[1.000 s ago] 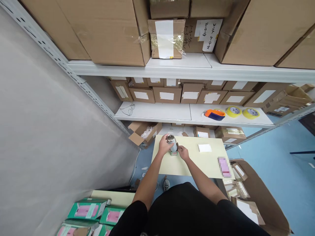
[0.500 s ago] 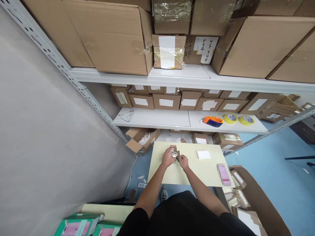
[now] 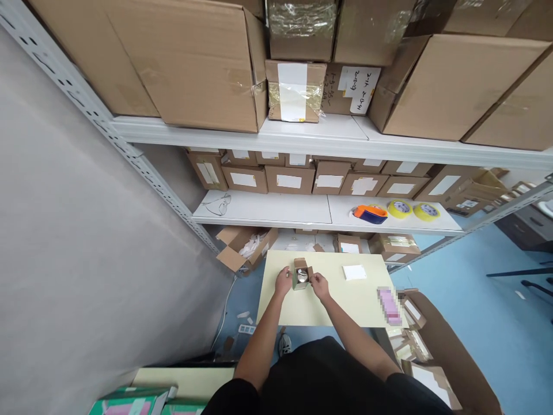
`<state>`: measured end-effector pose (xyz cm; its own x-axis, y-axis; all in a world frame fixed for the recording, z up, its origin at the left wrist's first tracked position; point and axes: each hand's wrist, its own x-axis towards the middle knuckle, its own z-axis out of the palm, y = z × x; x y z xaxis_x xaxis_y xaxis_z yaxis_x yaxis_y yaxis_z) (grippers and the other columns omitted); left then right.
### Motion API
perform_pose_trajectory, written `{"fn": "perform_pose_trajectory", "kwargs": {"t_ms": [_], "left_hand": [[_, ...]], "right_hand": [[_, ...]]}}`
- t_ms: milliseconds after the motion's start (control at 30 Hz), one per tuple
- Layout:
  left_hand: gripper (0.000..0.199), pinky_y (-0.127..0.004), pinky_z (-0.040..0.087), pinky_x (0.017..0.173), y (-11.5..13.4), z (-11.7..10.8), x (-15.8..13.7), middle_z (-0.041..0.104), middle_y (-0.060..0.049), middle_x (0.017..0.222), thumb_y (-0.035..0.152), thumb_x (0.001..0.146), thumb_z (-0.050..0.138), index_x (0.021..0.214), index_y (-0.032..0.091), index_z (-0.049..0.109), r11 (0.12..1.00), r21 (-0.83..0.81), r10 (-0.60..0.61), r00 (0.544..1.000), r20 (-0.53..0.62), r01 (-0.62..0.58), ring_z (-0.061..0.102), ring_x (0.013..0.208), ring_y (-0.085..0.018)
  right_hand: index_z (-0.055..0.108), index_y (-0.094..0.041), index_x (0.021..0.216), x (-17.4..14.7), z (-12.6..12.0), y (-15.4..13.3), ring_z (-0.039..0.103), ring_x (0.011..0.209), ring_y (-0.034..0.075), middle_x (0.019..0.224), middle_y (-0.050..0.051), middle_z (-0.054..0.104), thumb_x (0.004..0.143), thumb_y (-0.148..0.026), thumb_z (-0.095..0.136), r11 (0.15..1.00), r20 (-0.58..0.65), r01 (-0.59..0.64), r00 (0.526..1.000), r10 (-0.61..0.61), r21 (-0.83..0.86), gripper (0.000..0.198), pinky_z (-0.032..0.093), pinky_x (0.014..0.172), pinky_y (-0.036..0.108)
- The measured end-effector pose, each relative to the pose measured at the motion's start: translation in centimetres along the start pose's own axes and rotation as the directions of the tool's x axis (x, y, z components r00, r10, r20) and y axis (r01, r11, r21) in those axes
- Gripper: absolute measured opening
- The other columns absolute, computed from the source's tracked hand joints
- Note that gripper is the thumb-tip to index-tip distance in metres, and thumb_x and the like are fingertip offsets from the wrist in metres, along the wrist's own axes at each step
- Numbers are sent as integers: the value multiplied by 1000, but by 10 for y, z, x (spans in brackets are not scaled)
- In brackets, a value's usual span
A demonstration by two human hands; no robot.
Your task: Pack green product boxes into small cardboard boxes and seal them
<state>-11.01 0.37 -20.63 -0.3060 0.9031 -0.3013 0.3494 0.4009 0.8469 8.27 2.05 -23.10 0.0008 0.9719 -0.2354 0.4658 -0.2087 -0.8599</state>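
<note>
A small cardboard box (image 3: 299, 286) stands on the cream tabletop with its flaps up. A shiny silver round object (image 3: 303, 275) sits inside it; I cannot make out its kind. My left hand (image 3: 283, 282) is just left of the box, its fingers bent and slightly apart, with nothing visible in them. At the box's right side, my right hand (image 3: 319, 286) pinches the brown flap (image 3: 310, 271) between thumb and finger. A white card or flat box (image 3: 354, 272) lies farther right on the table.
A pink item (image 3: 389, 305), blurred out, lies at the cream table's (image 3: 341, 308) right edge. Beyond, the shelf (image 3: 276, 206) holds tape rolls (image 3: 400, 208), an orange and blue tape dispenser (image 3: 370, 214) and glasses (image 3: 219, 204). An open carton (image 3: 235, 257) is at left.
My left hand has let go of the silver object, which now rests in the box, and has moved left. My right hand stays by the flap. The view has shifted slightly.
</note>
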Motion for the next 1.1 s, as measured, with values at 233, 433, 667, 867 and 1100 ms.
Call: {"fn": "perform_pose_trajectory", "kwargs": {"t_ms": [233,433,667,867,1100], "left_hand": [[74,-45,47,110,-16,16,8,67,-19,139,28,68,83,138,17,61,974,-203,-58,977,206,101,58,138,-35],[72,-40,53,103,-8,19,12,71,-10,127,13,65,76,134,22,61,938,-343,57,961,270,41,68,120,-28],[47,-43,46,112,-8,0,16,51,-13,156,11,59,80,104,22,71,961,-182,261,905,336,-210,43,150,-32],[28,-46,42,117,-15,0,7,55,-12,151,18,67,80,93,22,72,965,-113,258,925,279,-235,45,150,-30],[16,-43,42,119,-17,6,-1,54,-11,154,29,82,75,98,24,76,965,-18,258,930,262,-263,45,151,-28]], "right_hand": [[70,-21,120,-8,9,2,74,91,24,116,10,76,86,-38,54,986,-9,163,987,-163,45,41,61,87,39],[75,-29,118,-5,5,4,70,118,27,130,4,74,76,-24,63,972,182,227,960,-213,-61,43,56,104,44],[72,-25,113,-9,-7,8,74,108,29,122,7,76,75,-32,68,988,128,131,982,-141,87,39,60,95,45],[69,-26,111,-20,-10,9,74,102,28,119,8,76,78,-50,71,985,103,141,983,-151,96,41,62,86,43],[69,-24,101,-10,6,6,74,87,24,100,6,77,83,-55,61,996,61,81,995,-84,41,36,59,85,39]]}}
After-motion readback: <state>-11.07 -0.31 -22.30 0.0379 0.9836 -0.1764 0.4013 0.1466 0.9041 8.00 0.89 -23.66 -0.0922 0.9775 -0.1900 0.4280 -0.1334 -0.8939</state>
